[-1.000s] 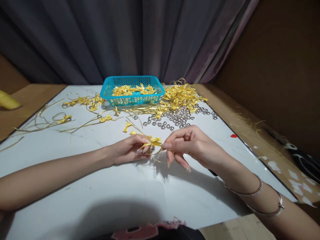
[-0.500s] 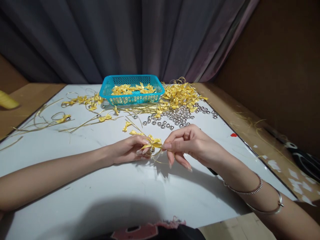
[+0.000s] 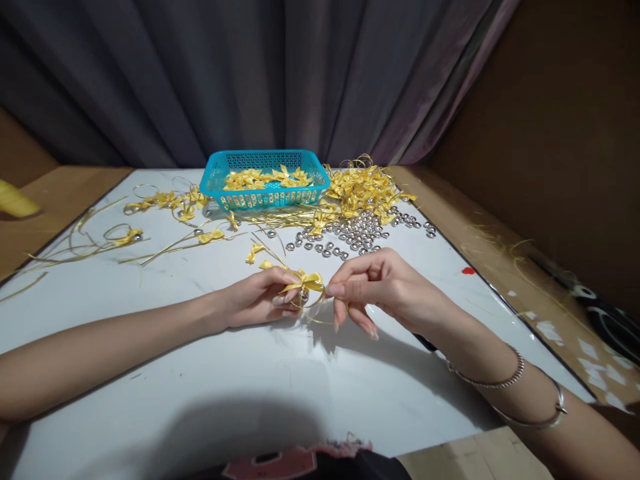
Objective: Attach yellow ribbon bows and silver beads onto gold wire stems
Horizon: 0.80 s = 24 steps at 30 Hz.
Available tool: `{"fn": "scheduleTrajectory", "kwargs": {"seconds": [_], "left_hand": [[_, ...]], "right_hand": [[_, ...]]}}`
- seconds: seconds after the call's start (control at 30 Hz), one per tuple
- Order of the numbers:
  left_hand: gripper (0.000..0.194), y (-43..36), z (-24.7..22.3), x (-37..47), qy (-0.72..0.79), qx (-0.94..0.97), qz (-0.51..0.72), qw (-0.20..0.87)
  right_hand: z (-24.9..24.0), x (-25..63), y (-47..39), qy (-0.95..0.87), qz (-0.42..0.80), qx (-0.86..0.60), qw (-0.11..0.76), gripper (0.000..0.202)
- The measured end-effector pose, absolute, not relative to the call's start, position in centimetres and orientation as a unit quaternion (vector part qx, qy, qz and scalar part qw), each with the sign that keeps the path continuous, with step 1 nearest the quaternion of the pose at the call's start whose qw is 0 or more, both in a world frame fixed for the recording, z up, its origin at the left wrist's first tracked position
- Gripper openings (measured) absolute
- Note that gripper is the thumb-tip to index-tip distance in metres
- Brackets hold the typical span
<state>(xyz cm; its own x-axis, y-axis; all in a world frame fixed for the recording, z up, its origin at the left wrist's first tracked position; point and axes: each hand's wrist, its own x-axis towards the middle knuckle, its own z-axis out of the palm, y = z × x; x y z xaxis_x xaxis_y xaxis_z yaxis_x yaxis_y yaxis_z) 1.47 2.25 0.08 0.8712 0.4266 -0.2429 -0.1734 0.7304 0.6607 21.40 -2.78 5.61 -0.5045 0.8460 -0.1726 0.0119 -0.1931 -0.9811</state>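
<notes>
Between my two hands, above the white tabletop [image 3: 240,373], is a yellow ribbon bow [image 3: 311,283] with a small silvery bell-like piece [image 3: 304,295] hanging under its middle. My left hand [image 3: 270,293] pinches the bow's left side between thumb and fingers. Thumb and forefinger of my right hand [image 3: 373,290] are pinched at the bow's right end, on a thin gold cord [image 3: 320,307] that loops below it. The other right fingers hang loosely curled. Just beyond my left hand lie two loose yellow bows [image 3: 253,252], partly hidden by the fingers.
A blue plastic basket [image 3: 265,197] holds yellow bows. To its right is a heap of corded bows [image 3: 363,187], with scattered silvery pieces [image 3: 360,230] in front. Gold cords [image 3: 90,247] and bows lie at left. Black-handled scissors [image 3: 607,320] rest at the right edge.
Both hands stay almost in place. The bow has turned slightly and its loops look a little fuller; the lower right fingers have shifted slightly left.
</notes>
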Motion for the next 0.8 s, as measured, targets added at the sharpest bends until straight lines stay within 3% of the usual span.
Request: {"fn": "scheduleTrajectory", "kwargs": {"seconds": [0.8], "left_hand": [[0.027, 2.21, 0.17, 1.51, 0.224, 0.410, 0.141, 0.873]], "right_hand": [[5.91, 21.16, -2.67, -0.517, 0.705, -0.393, 0.285, 0.010]]}}
